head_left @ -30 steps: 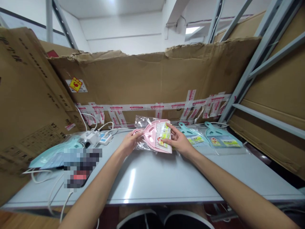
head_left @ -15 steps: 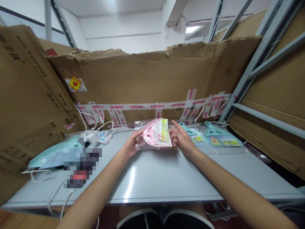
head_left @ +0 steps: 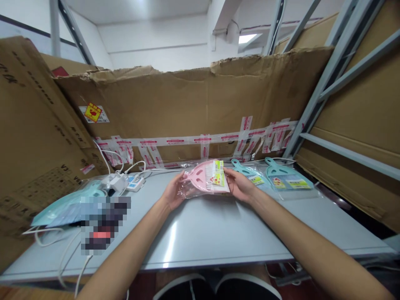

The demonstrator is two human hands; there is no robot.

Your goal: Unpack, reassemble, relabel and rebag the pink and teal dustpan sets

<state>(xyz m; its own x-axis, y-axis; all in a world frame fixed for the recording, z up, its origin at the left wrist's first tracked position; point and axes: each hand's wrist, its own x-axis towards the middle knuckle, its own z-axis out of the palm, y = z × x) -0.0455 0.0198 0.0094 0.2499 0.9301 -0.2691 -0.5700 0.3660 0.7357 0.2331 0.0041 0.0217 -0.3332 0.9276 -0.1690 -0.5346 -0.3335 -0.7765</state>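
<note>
A pink dustpan with a small white-bristled brush (head_left: 200,176), wrapped in clear plastic with a yellow-green label, is held up above the tabletop between both hands. My left hand (head_left: 173,192) is closed around its handle end at the left. At the wide bristle end, my right hand (head_left: 240,185) grips the right edge, fingers partly hidden behind the pack. Just beyond that hand lies a bagged teal dustpan set (head_left: 246,170), partly covered by it. A second bagged teal dustpan set (head_left: 289,177) rests farther right.
More teal plastic packs (head_left: 70,204) lie at the left, beside a pixelated dark object (head_left: 108,225). Behind them sits a white power strip (head_left: 136,183) with plugs and cables. Tall cardboard (head_left: 175,108) walls the back; a metal shelf frame (head_left: 312,100) rises at right.
My right hand has closed from loosely spread fingers onto the pack's right edge. The pink dustpan pack has tilted slightly, and the camera view has shifted a little.
</note>
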